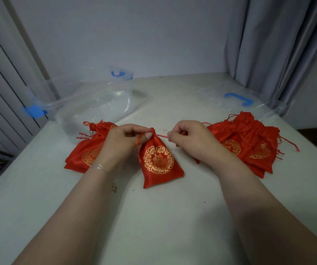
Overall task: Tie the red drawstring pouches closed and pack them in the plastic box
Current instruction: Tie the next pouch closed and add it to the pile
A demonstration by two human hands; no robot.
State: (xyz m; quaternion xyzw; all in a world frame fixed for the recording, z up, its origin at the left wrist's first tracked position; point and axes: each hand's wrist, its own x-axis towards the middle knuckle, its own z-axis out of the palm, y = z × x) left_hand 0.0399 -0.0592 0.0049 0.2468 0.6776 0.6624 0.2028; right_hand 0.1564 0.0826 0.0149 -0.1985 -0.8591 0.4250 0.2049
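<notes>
A red drawstring pouch (160, 164) with a gold round pattern lies on the table in front of me, its neck gathered. My left hand (124, 139) pinches the gathered neck, a loop of cord hanging below it. My right hand (189, 139) pinches the red drawstring (161, 136), which runs taut between the two hands. A pile of red pouches (86, 153) lies under my left hand. A bigger heap of pouches (253, 142) sits behind my right hand. The clear plastic box (94, 96) with blue clips stands at the back left.
The box's clear lid (237, 100) with a blue handle lies flat at the back right. A grey curtain (279, 46) hangs at the right edge. The white table (163, 217) ends at a wall behind and drops off on the left.
</notes>
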